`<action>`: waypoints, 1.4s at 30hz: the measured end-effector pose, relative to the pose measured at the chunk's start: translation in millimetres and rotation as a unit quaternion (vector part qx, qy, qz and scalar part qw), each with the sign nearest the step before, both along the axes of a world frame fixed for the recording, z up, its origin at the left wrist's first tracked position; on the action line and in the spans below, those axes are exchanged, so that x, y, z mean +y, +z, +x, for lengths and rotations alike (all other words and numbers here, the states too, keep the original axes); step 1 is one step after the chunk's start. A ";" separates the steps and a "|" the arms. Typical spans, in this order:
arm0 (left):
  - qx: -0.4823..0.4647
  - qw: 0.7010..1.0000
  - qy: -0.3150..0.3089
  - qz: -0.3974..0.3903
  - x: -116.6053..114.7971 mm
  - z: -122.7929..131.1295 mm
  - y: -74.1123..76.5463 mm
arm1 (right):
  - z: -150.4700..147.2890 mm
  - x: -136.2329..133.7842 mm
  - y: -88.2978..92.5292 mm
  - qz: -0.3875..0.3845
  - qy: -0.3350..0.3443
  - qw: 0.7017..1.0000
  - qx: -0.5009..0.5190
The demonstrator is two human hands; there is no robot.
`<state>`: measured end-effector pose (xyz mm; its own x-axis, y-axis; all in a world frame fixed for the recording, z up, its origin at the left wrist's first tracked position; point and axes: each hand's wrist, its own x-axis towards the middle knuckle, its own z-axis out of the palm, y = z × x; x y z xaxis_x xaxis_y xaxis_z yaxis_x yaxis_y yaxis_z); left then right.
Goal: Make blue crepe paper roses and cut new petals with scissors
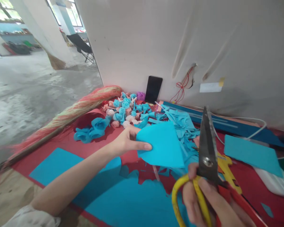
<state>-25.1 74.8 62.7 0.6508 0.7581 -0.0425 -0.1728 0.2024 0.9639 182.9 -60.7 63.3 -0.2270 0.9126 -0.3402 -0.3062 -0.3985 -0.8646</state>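
Observation:
Between its thumb and fingers, my left hand [130,142] pinches a blue paper piece [162,145] with a rounded left edge and a pointed lower right corner. My right hand [210,201] grips scissors [207,157] with yellow and red handles, dark blades pointing up and slightly apart, to the right of the paper and not touching it. Beneath both hands lies a large blue sheet [132,198] with a scalloped upper edge. Behind the held piece is a heap of blue scraps [182,121].
Blue and pink paper flowers [125,108] cluster at the back, near a phone [153,89] leaning on the wall. Larger blue flowers [93,129] lie left. A yellow glue gun [227,170] and blue stacked paper [253,153] are right. A fringed pole [68,115] borders the red table.

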 end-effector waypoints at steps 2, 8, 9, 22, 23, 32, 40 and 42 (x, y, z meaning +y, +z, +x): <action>-0.021 1.000 0.017 -0.012 -0.8 2.4 -3.4 | -1.7 9.0 5.2 -0.002 0.009 1.000 0.016; -0.059 0.997 0.033 -0.024 -1.2 11.0 -13.8 | -3.4 29.7 13.6 -0.014 0.126 0.988 0.091; -0.062 0.997 0.033 -0.026 -1.8 12.4 -15.2 | -3.3 29.4 12.5 -0.010 0.118 0.991 0.067; -0.099 0.989 0.093 -0.055 -14.2 25.7 -13.4 | 6.6 31.6 -41.0 0.174 0.050 0.696 -0.695; -0.097 0.988 0.109 -0.060 -16.3 27.7 -14.0 | 7.2 33.6 -42.6 0.184 0.037 0.691 -0.699; -0.038 0.990 0.134 -0.039 -47.4 43.5 -36.5 | -14.0 26.5 5.3 0.374 -0.140 0.745 -0.535; 0.004 0.992 0.084 0.098 -57.2 43.3 -31.7 | -16.2 21.0 13.0 0.419 -0.174 0.739 -0.499; 0.003 0.983 0.098 0.157 -52.3 38.6 -23.2 | -13.8 19.3 14.1 0.440 -0.171 0.709 -0.525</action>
